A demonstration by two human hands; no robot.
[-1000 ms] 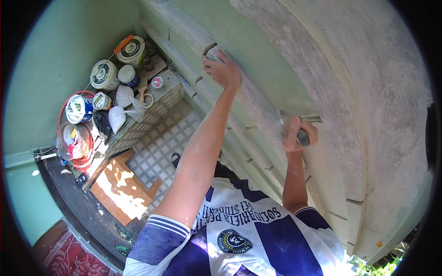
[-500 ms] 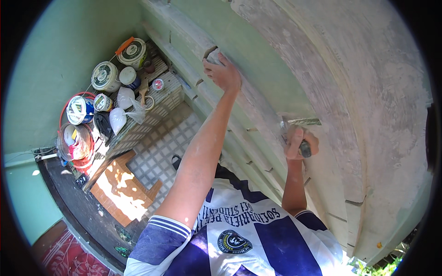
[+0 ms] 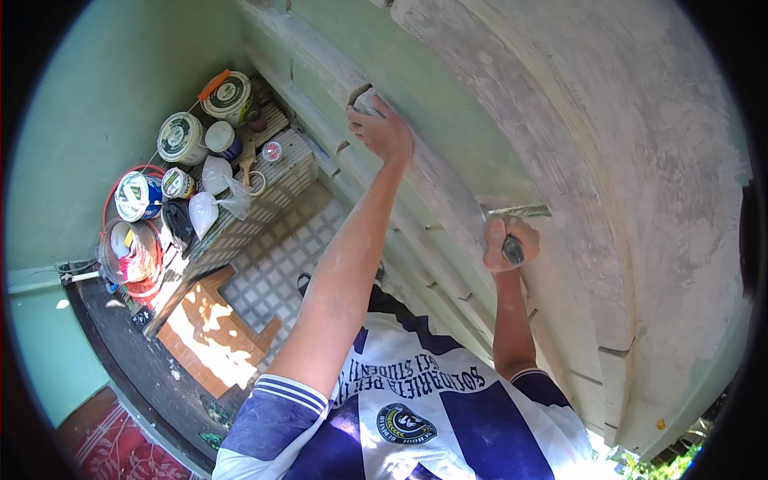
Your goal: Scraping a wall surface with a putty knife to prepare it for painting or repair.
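Your shirt (image 3: 496,428), below the moulding (image 3: 440,172), carries two rows of dark block lettering (image 3: 416,380) on white cloth and a round dark crest (image 3: 406,423) with a ringed border. Left of the moulding, printed labels show on two white buckets (image 3: 181,134) and a blue-and-white bucket (image 3: 138,196), their print mostly too small to read. The moulding itself is a long, dusty, pale bar slanting across a smooth green wall (image 3: 448,104), with a dark-edged notch (image 3: 357,94) along it. Your left hand (image 3: 384,132) curls over the moulding beside that notch, fingers at a pale grey piece (image 3: 368,102); I cannot tell whether they grip it. Your right hand (image 3: 510,240), just right of the moulding, wraps round a hand tool (image 3: 513,250) with a dark rounded handle, near a narrow, rough slot (image 3: 524,211). Further right of the moulding curves a panel (image 3: 512,88) of streaky, chalky coating. Well left of the moulding, a slatted bench (image 3: 280,168) bears a tan brush (image 3: 246,164) and clear bags (image 3: 204,212) of white material
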